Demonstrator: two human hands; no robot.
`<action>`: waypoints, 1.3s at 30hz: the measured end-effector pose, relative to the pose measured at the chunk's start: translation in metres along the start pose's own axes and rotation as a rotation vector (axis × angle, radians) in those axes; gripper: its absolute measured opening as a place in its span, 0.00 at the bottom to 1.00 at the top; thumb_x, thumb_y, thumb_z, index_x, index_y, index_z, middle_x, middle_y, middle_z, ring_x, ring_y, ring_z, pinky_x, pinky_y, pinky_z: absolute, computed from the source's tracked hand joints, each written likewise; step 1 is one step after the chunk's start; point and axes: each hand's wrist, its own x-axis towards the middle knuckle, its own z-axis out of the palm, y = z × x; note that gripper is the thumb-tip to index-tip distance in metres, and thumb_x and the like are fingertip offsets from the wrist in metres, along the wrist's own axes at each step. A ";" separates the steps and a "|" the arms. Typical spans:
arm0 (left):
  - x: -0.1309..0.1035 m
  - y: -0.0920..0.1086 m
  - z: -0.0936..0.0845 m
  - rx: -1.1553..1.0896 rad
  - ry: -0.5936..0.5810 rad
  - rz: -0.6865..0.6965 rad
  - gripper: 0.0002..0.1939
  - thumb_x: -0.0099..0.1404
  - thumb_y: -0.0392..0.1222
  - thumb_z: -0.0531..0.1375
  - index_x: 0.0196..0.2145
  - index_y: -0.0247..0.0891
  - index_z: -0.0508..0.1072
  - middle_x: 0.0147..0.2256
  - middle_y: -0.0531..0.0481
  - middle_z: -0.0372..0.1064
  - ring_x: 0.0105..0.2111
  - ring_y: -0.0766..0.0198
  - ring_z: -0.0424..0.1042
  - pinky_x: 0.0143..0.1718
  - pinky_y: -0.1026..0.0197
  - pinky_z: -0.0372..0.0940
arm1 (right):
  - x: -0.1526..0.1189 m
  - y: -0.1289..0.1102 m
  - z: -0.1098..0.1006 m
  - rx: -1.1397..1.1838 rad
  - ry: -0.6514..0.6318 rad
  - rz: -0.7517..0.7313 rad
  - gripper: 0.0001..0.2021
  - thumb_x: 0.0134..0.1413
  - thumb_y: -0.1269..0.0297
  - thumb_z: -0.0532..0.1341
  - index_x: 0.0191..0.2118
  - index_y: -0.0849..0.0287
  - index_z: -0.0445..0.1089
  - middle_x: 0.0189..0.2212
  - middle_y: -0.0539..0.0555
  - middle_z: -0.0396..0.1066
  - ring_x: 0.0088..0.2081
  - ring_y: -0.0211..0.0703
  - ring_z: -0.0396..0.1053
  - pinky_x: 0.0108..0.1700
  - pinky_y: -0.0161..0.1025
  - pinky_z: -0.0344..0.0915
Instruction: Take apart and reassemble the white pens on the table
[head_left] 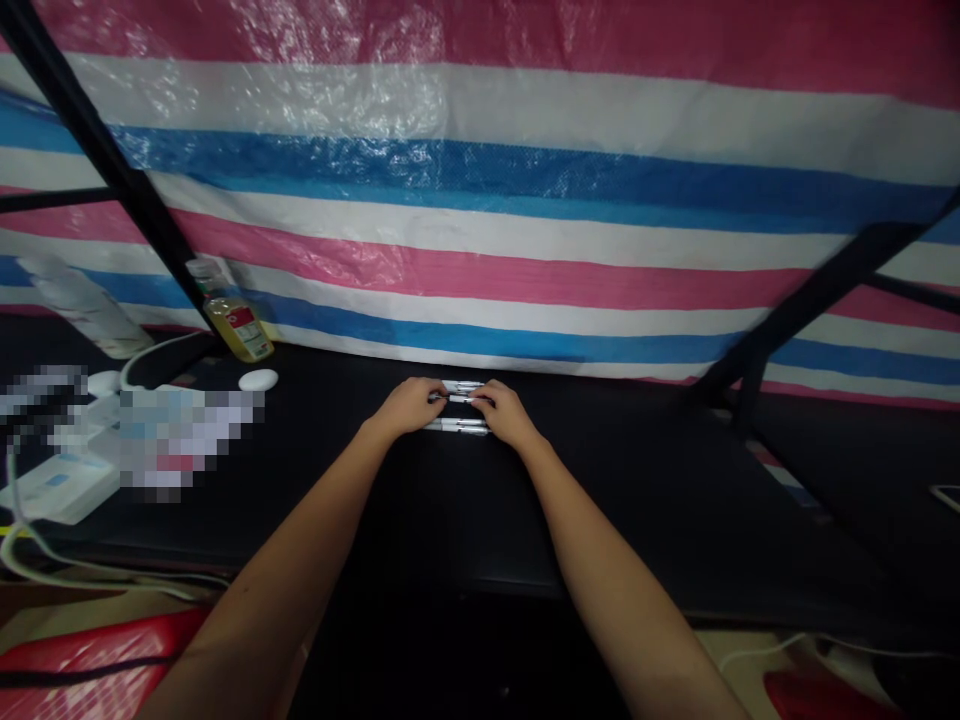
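On the black surface (622, 480), several slim white and silver pens (457, 426) lie side by side, running left to right. My left hand (409, 406) is closed at the left end of a pen (460, 399) in the middle of the group. At its right end, my right hand (508, 412) pinches the same pen between thumb and fingers. Another pen (465, 386) lies just beyond it, its ends partly covered by my fingers. The nearer pens rest below my thumbs, apart from the pinched one.
A bottle of yellow liquid (244, 325) and a white bottle (90, 305) stand at the back left. Nearer are a white rounded object (258, 380), a white box (64, 487) and cables. Black frame bars (817, 290) flank a striped sheet (480, 270) behind the surface.
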 end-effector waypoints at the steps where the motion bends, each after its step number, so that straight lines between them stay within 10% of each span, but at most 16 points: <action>1: 0.000 0.002 0.002 0.020 -0.004 0.044 0.13 0.64 0.42 0.58 0.44 0.43 0.78 0.40 0.44 0.77 0.39 0.55 0.74 0.44 0.54 0.65 | 0.000 0.000 0.001 0.024 0.014 0.007 0.08 0.58 0.71 0.61 0.38 0.56 0.78 0.35 0.54 0.70 0.39 0.43 0.68 0.46 0.41 0.63; 14: 0.009 0.009 0.010 0.135 0.061 0.231 0.14 0.68 0.33 0.56 0.47 0.38 0.78 0.42 0.43 0.76 0.45 0.54 0.70 0.51 0.51 0.62 | 0.003 0.007 0.007 0.254 0.049 0.240 0.12 0.58 0.61 0.57 0.36 0.60 0.77 0.26 0.52 0.74 0.30 0.42 0.68 0.37 0.38 0.63; 20: 0.005 0.013 0.001 0.065 0.225 0.116 0.18 0.66 0.47 0.61 0.51 0.38 0.75 0.51 0.42 0.74 0.52 0.52 0.69 0.55 0.51 0.61 | 0.004 0.007 0.007 0.269 0.092 0.261 0.14 0.57 0.58 0.57 0.35 0.60 0.77 0.26 0.52 0.74 0.28 0.41 0.67 0.34 0.37 0.61; 24: 0.004 0.007 -0.005 -0.041 0.203 -0.154 0.16 0.68 0.52 0.57 0.36 0.38 0.78 0.33 0.44 0.76 0.36 0.54 0.73 0.42 0.54 0.65 | 0.005 0.009 0.006 0.267 0.095 0.266 0.13 0.56 0.57 0.58 0.34 0.59 0.77 0.25 0.51 0.73 0.27 0.41 0.66 0.32 0.36 0.60; 30: 0.011 -0.002 -0.001 -0.506 0.198 -0.096 0.12 0.59 0.45 0.64 0.38 0.37 0.72 0.33 0.50 0.73 0.28 0.67 0.68 0.33 0.62 0.63 | 0.005 0.011 0.007 0.286 0.115 0.278 0.13 0.56 0.57 0.58 0.35 0.59 0.77 0.25 0.52 0.73 0.27 0.41 0.66 0.32 0.37 0.61; 39: 0.006 -0.008 -0.003 -0.566 0.052 -0.191 0.13 0.58 0.49 0.65 0.37 0.38 0.74 0.24 0.54 0.68 0.21 0.69 0.61 0.25 0.64 0.55 | 0.005 0.009 0.008 0.285 0.107 0.267 0.13 0.56 0.58 0.58 0.34 0.59 0.76 0.26 0.52 0.73 0.28 0.41 0.67 0.33 0.37 0.61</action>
